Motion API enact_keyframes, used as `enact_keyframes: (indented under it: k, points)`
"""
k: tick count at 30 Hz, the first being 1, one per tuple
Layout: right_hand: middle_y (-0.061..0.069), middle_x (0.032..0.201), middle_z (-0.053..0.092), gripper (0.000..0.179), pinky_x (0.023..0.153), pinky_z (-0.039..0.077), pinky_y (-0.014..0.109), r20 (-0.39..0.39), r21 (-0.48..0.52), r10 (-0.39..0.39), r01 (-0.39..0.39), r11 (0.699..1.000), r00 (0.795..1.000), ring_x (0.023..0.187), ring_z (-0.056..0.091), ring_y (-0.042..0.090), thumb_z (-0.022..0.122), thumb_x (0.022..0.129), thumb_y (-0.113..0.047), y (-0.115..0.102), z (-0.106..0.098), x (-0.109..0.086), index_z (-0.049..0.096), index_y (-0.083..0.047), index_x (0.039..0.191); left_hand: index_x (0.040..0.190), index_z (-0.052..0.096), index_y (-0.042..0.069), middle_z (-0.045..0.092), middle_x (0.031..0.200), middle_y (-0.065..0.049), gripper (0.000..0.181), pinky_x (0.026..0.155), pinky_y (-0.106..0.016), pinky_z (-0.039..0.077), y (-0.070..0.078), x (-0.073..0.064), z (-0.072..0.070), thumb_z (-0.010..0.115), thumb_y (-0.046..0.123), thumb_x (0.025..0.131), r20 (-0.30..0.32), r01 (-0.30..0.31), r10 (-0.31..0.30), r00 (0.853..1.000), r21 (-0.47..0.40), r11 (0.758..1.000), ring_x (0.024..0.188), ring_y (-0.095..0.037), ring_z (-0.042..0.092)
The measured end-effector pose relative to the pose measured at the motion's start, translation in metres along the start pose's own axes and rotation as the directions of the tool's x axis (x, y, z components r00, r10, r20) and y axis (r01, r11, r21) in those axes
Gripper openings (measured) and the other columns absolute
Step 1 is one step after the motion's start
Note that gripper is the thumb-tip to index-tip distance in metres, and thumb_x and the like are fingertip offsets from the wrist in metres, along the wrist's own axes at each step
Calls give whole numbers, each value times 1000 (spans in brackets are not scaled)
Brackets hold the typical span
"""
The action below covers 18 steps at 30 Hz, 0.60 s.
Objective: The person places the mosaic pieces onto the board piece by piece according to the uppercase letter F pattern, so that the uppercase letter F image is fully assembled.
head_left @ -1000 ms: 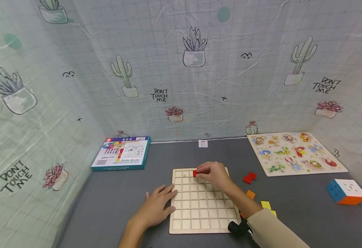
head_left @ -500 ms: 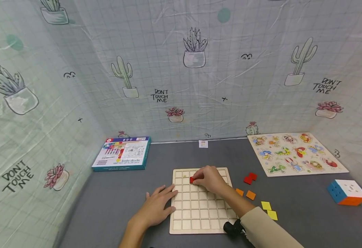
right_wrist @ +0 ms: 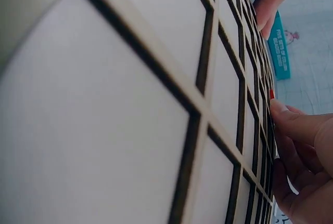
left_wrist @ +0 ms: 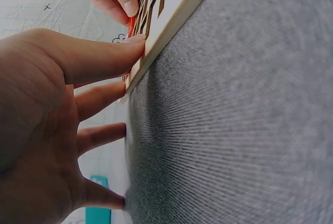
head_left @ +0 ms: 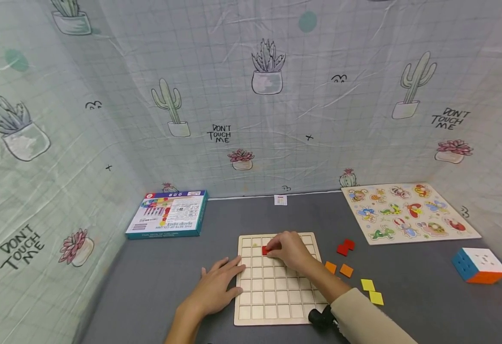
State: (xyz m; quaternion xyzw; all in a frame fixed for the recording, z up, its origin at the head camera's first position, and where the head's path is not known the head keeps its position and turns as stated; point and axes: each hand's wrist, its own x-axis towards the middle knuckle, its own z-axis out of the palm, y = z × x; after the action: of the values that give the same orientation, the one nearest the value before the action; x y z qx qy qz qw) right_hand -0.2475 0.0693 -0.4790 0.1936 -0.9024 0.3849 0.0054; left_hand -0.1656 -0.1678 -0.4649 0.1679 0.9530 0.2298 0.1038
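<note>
A wooden grid board (head_left: 257, 301) with square recesses lies on the grey table. My left hand (head_left: 216, 289) rests at its left edge, fingers spread; in the left wrist view the thumb (left_wrist: 104, 57) lies on the board's rim. With my right hand (head_left: 291, 251) I pinch a small red square tile (head_left: 264, 250) by its right side, at a cell in the second row from the far edge. Only a sliver of the red tile (right_wrist: 271, 94) shows in the right wrist view, beside the thumb.
Right of the board lie red tiles (head_left: 343, 249), orange tiles (head_left: 347, 270) and yellow tiles (head_left: 376, 298). Farther right are a puzzle cube (head_left: 480, 265) and an insect picture board (head_left: 410, 215). A flat box (head_left: 169, 215) lies back left, and a patterned cloth (head_left: 251, 110) hangs behind.
My right hand has brought the red tile from the board's far row nearer and slightly left, to the second row. The left hand has stayed on the edge.
</note>
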Motion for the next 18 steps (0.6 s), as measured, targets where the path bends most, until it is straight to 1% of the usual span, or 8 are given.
enact_keyframes:
  k: [5,9,15,18]
  points:
    - [5,92,80,12,70,57,24,-1,15,-1,1,1000,1000,82,72,15,86,79,-6,1,0,0,83,-8,90,143,61,20,44,163,-1,52,98,-93,18,-1,2,1,74,28,93,2,5,-5,1000,2,1000,150,-41,38]
    - [5,92,80,11,68,55,21,4,39,29,-29,999,1000,81,70,13,86,79,-6,0,-1,0,83,-9,90,143,61,20,45,162,-1,53,98,-93,19,-1,2,1,74,29,93,-1,3,-3,1000,6,1000,150,-41,38]
    - [6,91,79,11,63,51,19,3,44,25,-25,999,1000,74,64,9,85,79,-4,1,0,1,82,-7,89,143,61,19,45,162,-2,52,97,-93,19,0,2,0,74,28,93,-10,-1,1,1000,3,1000,150,-41,39]
    - [6,92,78,11,62,49,19,10,50,33,-34,998,999,73,62,8,85,79,-5,1,0,1,81,-7,89,142,61,19,45,162,-2,52,97,-93,18,0,2,0,75,27,93,-8,1,-1,1000,-1,1000,150,-42,39]
